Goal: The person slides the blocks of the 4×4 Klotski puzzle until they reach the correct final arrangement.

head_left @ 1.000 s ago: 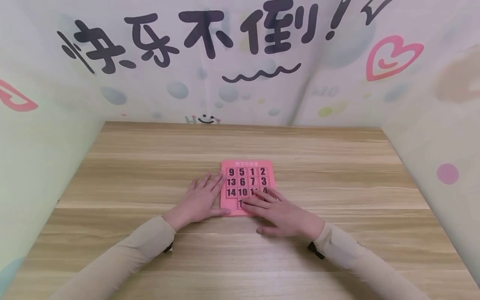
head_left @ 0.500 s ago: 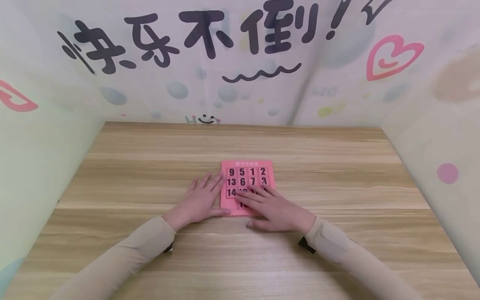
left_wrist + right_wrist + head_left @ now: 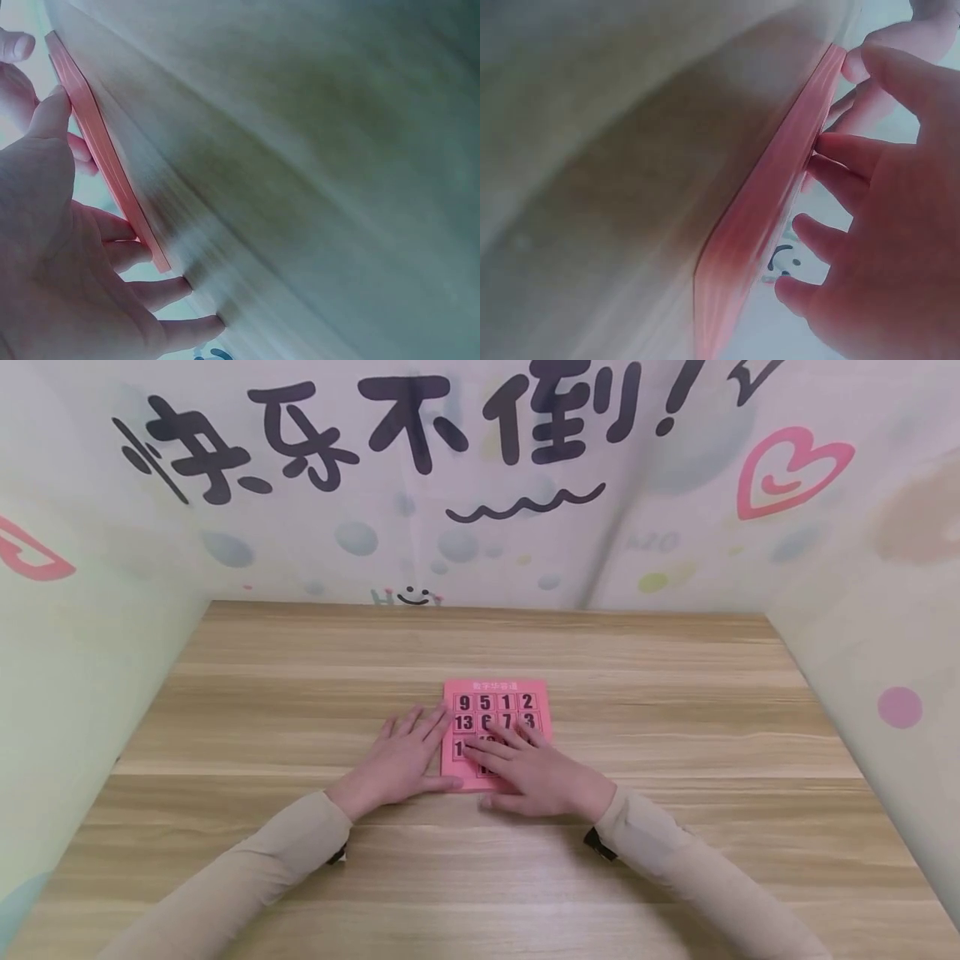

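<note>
Wood-grained surface [image 3: 300, 693], pink number puzzle [image 3: 495, 703] flat on it, left hand [image 3: 397, 762] touching down just beside the puzzle

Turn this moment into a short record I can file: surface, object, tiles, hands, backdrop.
Surface: wood-grain table
Object: pink number puzzle, lying flat, Chinese title along its far edge
Top-row tiles: 9, 5, 1, 2
Gap: bare pink base at the grid's bottom-left corner
Left hand: against the puzzle's left side, thumb at its near-left corner
Right hand: fingers spread over the lower tiles, hiding several numbers
Backdrop: pale wall with black characters and a pink heart
</note>
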